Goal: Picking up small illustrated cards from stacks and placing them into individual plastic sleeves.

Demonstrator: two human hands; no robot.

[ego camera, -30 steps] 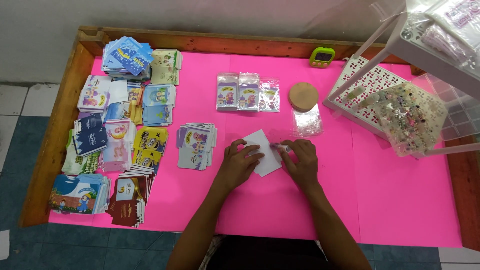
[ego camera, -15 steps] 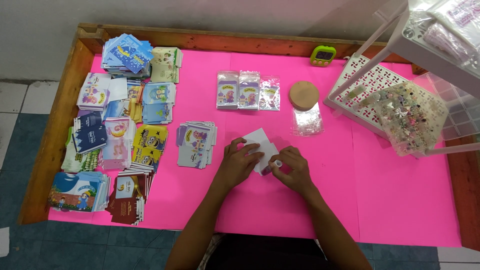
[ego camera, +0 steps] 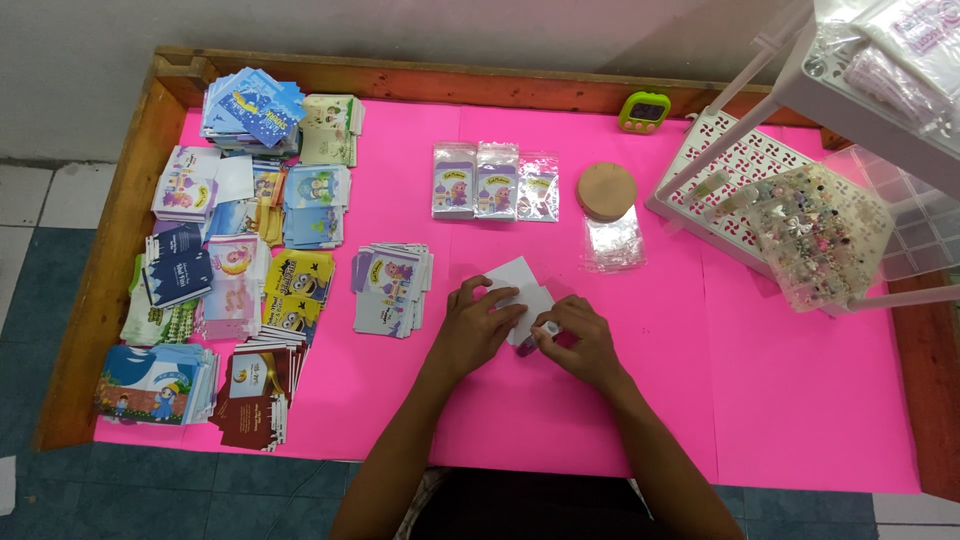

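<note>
My left hand (ego camera: 477, 327) lies flat on a white card (ego camera: 519, 282) on the pink table cover (ego camera: 780, 380), pinning it down. My right hand (ego camera: 577, 340) is curled around a small stick-shaped thing with a white end (ego camera: 548, 328), its tip at the card's lower right edge. Just left of my left hand lies a small pile of purple picture cards (ego camera: 392, 289).
Several stacks of printed cards (ego camera: 230, 250) fill the table's left side. Three bagged cards (ego camera: 495, 181), a round cork disc (ego camera: 606, 190) and clear bags (ego camera: 614, 241) lie beyond my hands. A white lattice rack (ego camera: 720, 175) with a bead box (ego camera: 815, 235) stands right; a green timer (ego camera: 644, 111) sits at the back.
My right hand has drawn back from the card's upper right edge toward me and slightly left, turning the stick so its white end shows. The left hand has stayed on the card.
</note>
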